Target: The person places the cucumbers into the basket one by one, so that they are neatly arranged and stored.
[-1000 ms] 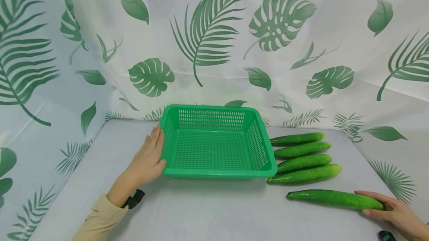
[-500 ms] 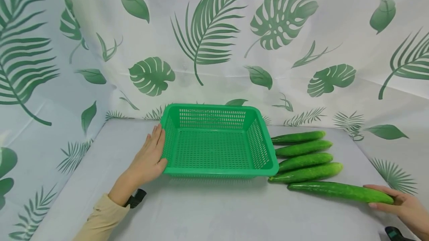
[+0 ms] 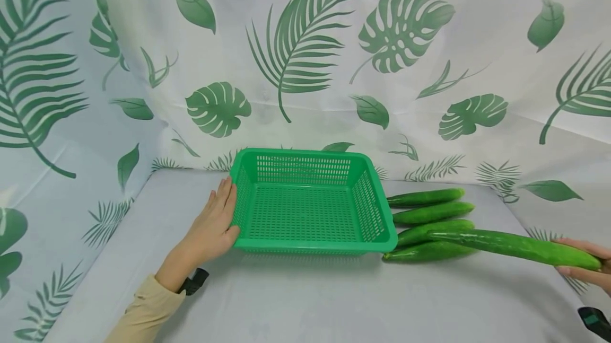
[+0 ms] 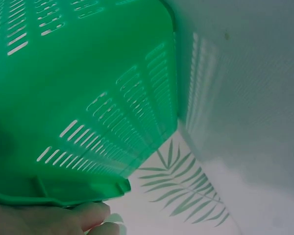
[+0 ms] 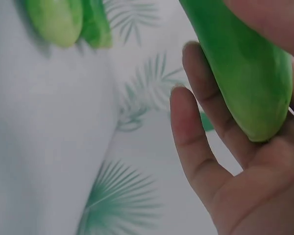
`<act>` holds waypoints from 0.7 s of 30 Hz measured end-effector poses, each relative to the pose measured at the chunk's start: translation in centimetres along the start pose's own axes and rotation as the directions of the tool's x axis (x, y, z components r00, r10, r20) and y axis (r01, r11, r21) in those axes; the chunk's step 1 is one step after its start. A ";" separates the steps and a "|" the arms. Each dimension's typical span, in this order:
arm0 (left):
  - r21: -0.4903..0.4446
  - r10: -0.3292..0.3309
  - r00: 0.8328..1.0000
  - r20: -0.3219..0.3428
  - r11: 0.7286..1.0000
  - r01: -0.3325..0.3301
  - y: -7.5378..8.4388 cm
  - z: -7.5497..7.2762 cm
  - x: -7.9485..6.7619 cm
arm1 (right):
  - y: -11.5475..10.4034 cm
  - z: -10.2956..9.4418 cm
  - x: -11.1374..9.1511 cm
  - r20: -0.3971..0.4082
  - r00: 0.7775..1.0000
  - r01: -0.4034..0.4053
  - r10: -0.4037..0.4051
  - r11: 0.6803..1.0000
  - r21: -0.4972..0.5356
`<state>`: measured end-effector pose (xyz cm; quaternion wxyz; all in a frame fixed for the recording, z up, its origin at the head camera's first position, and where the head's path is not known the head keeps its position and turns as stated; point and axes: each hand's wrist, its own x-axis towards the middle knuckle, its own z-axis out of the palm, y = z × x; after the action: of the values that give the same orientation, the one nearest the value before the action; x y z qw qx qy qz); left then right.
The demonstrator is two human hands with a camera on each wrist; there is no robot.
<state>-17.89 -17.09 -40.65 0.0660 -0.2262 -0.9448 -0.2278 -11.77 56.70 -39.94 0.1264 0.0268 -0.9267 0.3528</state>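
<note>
My left hand (image 3: 210, 229) rests with straight fingers against the left side of a green perforated plastic basket (image 3: 310, 246). In the left wrist view, its fingertips (image 4: 95, 213) are right at the basket rim. At the far right, my right hand (image 3: 589, 276) grips a long green cucumber (image 3: 517, 245) by its paler end, thumb on one side and fingers on the other. The cucumber points left, raised above the table, and its dark tip overlaps other cucumbers. The right wrist view shows the cucumber's end (image 5: 255, 98) near the palm, with two fingers extended beside it.
Several more cucumbers (image 3: 431, 213) lie side by side just right of the basket, some tips hidden behind its rim. A pale cloth covers the table (image 3: 324, 300). Leaf-printed white sheets (image 3: 305, 115) hang behind and at both sides.
My right hand has lifted the cucumber off the table, moving it up and to the right, so its tip now overlaps the others. The left hand and basket have stayed put.
</note>
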 end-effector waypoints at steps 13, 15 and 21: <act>0.016 0.002 1.000 0.009 1.000 -0.002 -0.2 -0.1 -0.1 | -9.3 0.5 3.4 -0.135 0.986 0.122 -0.097 0.975 0.187; 0.015 0.001 1.000 0.012 1.000 -0.001 -0.1 -0.2 -0.1 | -11.2 0.9 3.9 -0.135 0.988 0.098 -0.071 0.975 0.199; 0.010 -0.001 1.000 0.013 1.000 0.000 0.1 -0.2 -0.1 | -16.6 2.2 6.3 -0.092 0.992 -0.072 0.091 0.978 0.195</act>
<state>-17.72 -17.17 -40.42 0.0611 -0.2271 -0.9463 -0.2216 -16.00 43.09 -29.17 0.1552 -0.0171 -0.8813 0.4461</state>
